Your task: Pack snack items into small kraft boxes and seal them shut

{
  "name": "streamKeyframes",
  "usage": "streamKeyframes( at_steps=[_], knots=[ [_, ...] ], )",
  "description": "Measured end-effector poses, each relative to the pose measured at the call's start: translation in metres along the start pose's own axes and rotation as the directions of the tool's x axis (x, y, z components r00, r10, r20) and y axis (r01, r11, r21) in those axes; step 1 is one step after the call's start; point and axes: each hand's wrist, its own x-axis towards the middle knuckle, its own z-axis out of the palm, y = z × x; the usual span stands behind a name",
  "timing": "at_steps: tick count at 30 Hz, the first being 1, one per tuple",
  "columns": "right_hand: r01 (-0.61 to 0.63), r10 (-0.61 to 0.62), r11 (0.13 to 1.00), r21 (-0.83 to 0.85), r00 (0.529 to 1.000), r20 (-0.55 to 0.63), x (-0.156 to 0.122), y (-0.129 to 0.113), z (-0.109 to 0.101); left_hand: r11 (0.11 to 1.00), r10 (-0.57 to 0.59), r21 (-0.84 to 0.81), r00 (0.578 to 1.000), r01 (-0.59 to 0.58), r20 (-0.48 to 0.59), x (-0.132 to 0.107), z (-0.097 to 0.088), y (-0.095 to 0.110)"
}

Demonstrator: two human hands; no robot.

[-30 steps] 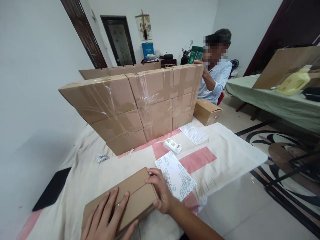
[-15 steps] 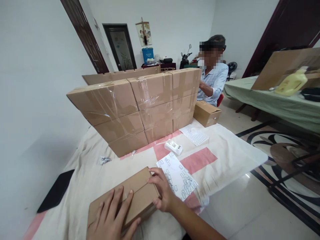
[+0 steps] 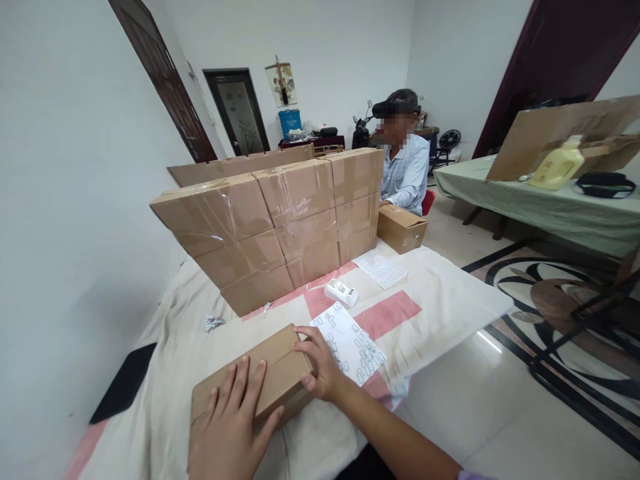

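A closed cardboard box [image 3: 280, 373] lies on the cloth-covered table in front of me. My left hand [image 3: 233, 413] rests flat on its top, fingers spread, the thumb down along the near side. At the box's right end, my right hand [image 3: 320, 367] grips the edge, with fingertips over the top corner and thumb on the end face. Just beyond that hand is a white sheet [image 3: 345, 340] printed with small outlined shapes. A white tape dispenser [image 3: 341, 292] stands behind the sheet.
A wall of stacked, taped cardboard boxes [image 3: 280, 233] stands across the table. Behind its right end sits another person [image 3: 407, 170], near a smaller carton [image 3: 403, 228]. A second printed sheet [image 3: 381, 268] lies there. A black flat object [image 3: 125, 381] is at left; a green-covered table [image 3: 540, 207] stands right.
The view has shifted slightly, so the background appears lower and further left. Both hands keep the same places on the box.
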Motion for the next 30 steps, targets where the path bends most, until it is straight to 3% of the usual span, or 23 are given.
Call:
streamKeyframes(
  at_steps=[3,5,7,8,10,14,17,20,24,30],
  knots=[
    [-0.047,0.046,0.999,0.013,0.996,0.075,0.001,-0.001,-0.009,1.0,-0.015,-0.005,1.0,0.015,0.012,0.003,0.006,-0.003],
    [-0.072,0.068,0.997,0.042,0.992,0.102,0.004,0.001,-0.029,1.0,-0.022,0.009,1.0,0.022,0.011,0.005,0.01,-0.004],
    [-0.119,0.119,0.993,0.022,0.993,-0.016,0.01,0.01,-0.06,1.0,-0.024,0.021,1.0,0.024,0.004,0.008,0.014,-0.007],
    [-0.179,0.175,0.984,-0.02,0.976,-0.127,0.015,0.018,-0.078,1.0,-0.021,0.022,1.0,0.021,0.0,0.011,0.017,-0.011],
    [-0.385,0.338,0.914,-0.127,0.896,-0.287,0.029,0.039,-0.113,1.0,-0.001,0.005,1.0,0.001,-0.008,0.018,0.024,-0.021],
    [-0.558,0.507,0.797,-0.231,0.826,-0.246,0.063,0.09,-0.156,0.998,0.021,-0.063,1.0,-0.022,-0.012,0.043,0.044,-0.049],
    [-0.652,0.624,0.701,-0.29,0.757,-0.195,0.08,0.119,-0.162,0.996,-0.006,-0.092,1.0,0.004,-0.014,0.059,0.056,-0.061],
    [-0.736,0.725,0.59,-0.333,0.664,-0.182,0.086,0.133,-0.161,0.996,-0.033,-0.086,0.998,0.029,-0.045,0.067,0.059,-0.061],
    [-0.793,0.811,0.507,-0.338,0.571,-0.123,0.089,0.134,-0.161,0.997,-0.038,-0.074,0.998,0.034,-0.051,0.068,0.054,-0.054],
    [-0.85,0.872,0.435,-0.295,0.48,-0.097,0.091,0.132,-0.16,0.991,-0.049,-0.125,0.998,0.044,-0.036,0.067,0.046,-0.051]
  ],
)
